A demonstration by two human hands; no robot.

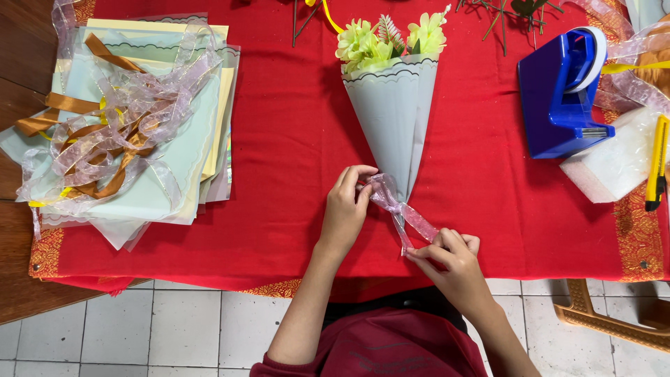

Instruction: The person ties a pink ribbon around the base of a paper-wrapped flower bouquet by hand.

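A small bouquet point(392, 105) lies on the red tablecloth point(286, 139), its pale grey paper cone pointing toward me and yellow-green flowers point(387, 42) showing at the far end. A sheer pink ribbon point(405, 213) is wrapped around the cone's narrow tip. My left hand point(347, 209) pinches the ribbon at the tip. My right hand point(450, 258) holds the ribbon's loose end, pulled down to the right.
A stack of pastel wrapping sheets point(181, 160) with tangled pink and brown ribbons point(112, 132) lies at the left. A blue tape dispenser point(562, 94), a clear wrapped pack point(614, 160) and a yellow utility knife point(657, 164) sit at the right. Loose stems lie along the far edge.
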